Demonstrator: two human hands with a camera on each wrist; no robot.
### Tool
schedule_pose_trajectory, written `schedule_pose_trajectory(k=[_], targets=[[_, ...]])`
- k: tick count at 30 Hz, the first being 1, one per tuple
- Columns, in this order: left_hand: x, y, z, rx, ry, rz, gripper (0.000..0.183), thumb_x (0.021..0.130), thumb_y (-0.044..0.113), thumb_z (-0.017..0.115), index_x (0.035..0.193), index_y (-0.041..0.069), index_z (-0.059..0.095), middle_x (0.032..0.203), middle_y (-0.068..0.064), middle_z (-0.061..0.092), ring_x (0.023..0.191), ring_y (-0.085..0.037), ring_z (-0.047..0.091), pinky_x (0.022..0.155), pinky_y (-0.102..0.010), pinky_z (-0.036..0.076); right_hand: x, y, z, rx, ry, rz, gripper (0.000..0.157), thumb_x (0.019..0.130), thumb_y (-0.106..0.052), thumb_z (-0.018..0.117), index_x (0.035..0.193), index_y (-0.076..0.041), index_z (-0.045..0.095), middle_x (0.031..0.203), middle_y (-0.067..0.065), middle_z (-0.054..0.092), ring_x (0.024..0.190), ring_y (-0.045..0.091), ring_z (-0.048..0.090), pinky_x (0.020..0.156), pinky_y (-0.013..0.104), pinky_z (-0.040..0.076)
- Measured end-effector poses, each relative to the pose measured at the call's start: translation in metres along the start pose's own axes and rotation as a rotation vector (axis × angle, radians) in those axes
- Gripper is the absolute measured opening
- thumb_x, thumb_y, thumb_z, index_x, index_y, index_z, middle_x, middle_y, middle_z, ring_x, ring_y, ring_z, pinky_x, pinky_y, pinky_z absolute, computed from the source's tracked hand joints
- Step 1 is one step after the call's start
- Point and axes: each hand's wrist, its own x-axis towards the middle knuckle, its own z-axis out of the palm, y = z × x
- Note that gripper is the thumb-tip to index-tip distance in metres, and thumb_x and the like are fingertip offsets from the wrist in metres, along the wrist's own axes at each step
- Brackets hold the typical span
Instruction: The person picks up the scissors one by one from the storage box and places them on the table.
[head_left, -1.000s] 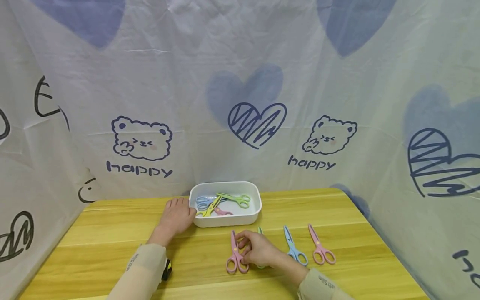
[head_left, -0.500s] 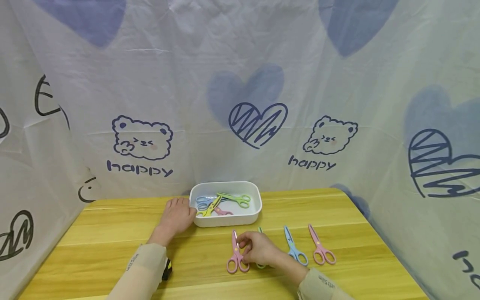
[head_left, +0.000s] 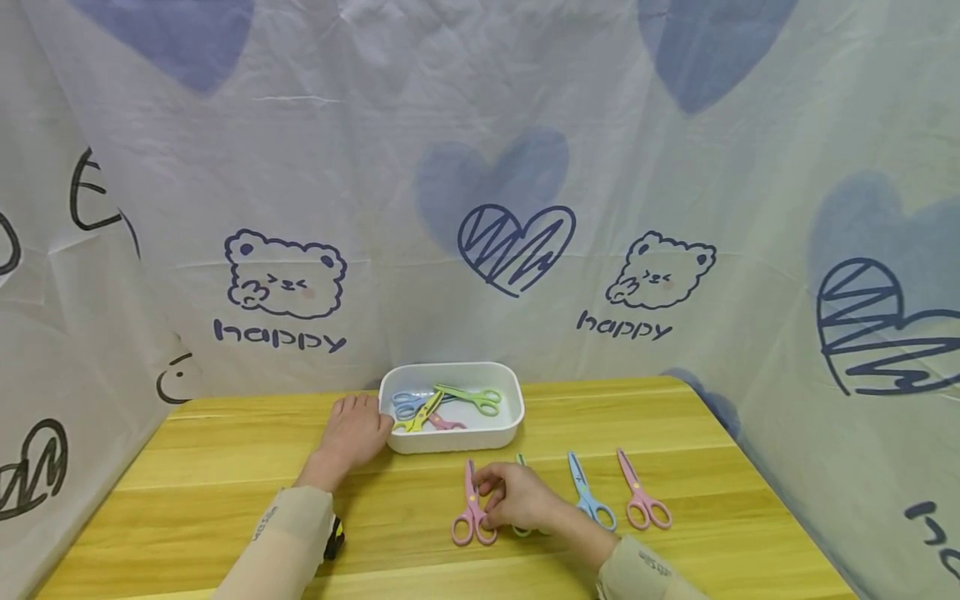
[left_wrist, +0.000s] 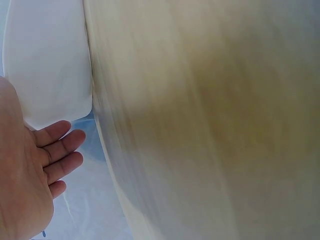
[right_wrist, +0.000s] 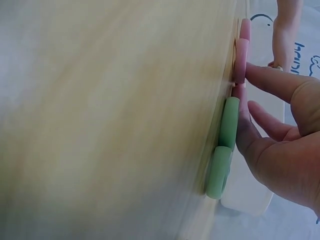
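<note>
My left hand [head_left: 354, 429] rests at the left end of the white tub [head_left: 450, 443], thumb at its rim. Its fingers lie relaxed and fairly straight in the left wrist view. In front of the tub, my right hand [head_left: 521, 500] holds the pink scissors [head_left: 472, 500] lying on the table, with the thumb at a handle ring and the fingertips beside the blades. Green scissors [head_left: 521, 458] lie partly hidden under that hand; their handles [right_wrist: 229, 120] show in the right wrist view. Blue scissors [head_left: 583, 487] and a second pink pair [head_left: 633, 483] lie further right, blades pointing away.
Inside the tub are green scissors [head_left: 486, 403], yellow scissors [head_left: 423, 414], blue scissors [head_left: 406, 407] and pink scissors [head_left: 447, 425]. A small black and yellow item [head_left: 335, 540] shows beside the left sleeve. Printed cloth [head_left: 405, 250] hangs behind the wooden table [head_left: 225, 467].
The pink scissors at my right hand have shifted very slightly, first right and then a touch back. My right hand has barely moved, and the left hand stays on the tub.
</note>
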Motion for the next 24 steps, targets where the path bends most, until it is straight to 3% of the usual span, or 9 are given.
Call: schedule_pose_trajectory(k=[14,24], targets=[[-0.0004,0.0008,-0.0015,0.001,0.008,0.003,0.045,0.103,0.025,0.042,0.124,-0.013,0.054,0.119,-0.025,0.059,0.114,-0.042,0.048,0.111,-0.059,0.032,-0.0007,0.0011,-0.0011,0.027,-0.018,-0.018,0.053,0.071,0.019,0.078,0.121,0.008,0.065,0.101,0.015,0.064,0.082,0.019,0.066,0.066,0.021,0.056],[-0.0001,0.0016,-0.0003,-0.008,0.010,-0.001,0.047,0.103,0.026,0.042,0.126,-0.013,0.054,0.120,-0.025,0.058,0.115,-0.041,0.048,0.112,-0.058,0.031,-0.0028,-0.0030,-0.0040,0.017,0.028,-0.060,0.050,0.081,0.004,0.078,0.129,0.006,0.064,0.111,0.016,0.068,0.094,0.023,0.067,0.077,0.024,0.057]])
